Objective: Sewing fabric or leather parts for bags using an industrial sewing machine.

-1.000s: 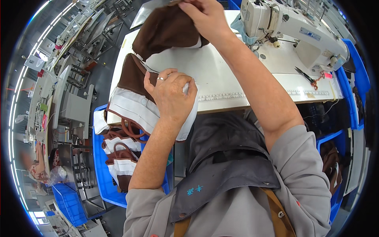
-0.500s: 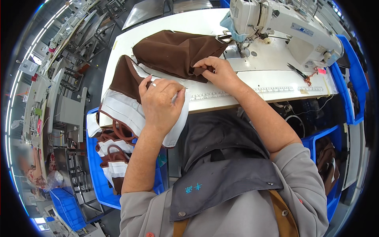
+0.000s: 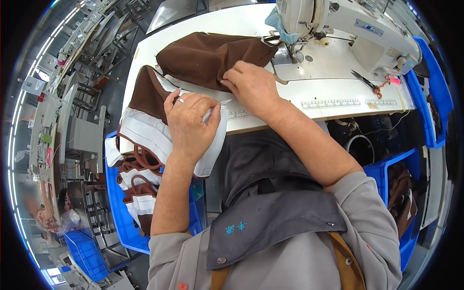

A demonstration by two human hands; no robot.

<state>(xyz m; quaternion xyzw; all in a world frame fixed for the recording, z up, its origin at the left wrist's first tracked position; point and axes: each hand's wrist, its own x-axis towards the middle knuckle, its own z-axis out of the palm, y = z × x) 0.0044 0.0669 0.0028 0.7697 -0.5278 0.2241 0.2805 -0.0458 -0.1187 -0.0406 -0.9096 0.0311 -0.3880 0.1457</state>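
Now the brown cloth (image 3: 203, 58) (lifted earlier) lies on the table (image 3: 333, 92).

The left forearm (image 3: 174, 188) is bare and rises steeply from the lower edge, the left hand (image 3: 191, 123) being palm-down with its fingers curled and its thumb on the right side, near the index finger. The right forearm (image 3: 309, 137), also bare, runs diagonally up and leftward from a bent elbow; the right hand (image 3: 253, 89) shows its back, its fingers bent and fingertips directed left and downward. The hands are near each other but apart, the right one farther forward; fingertip contact cannot be fully determined.
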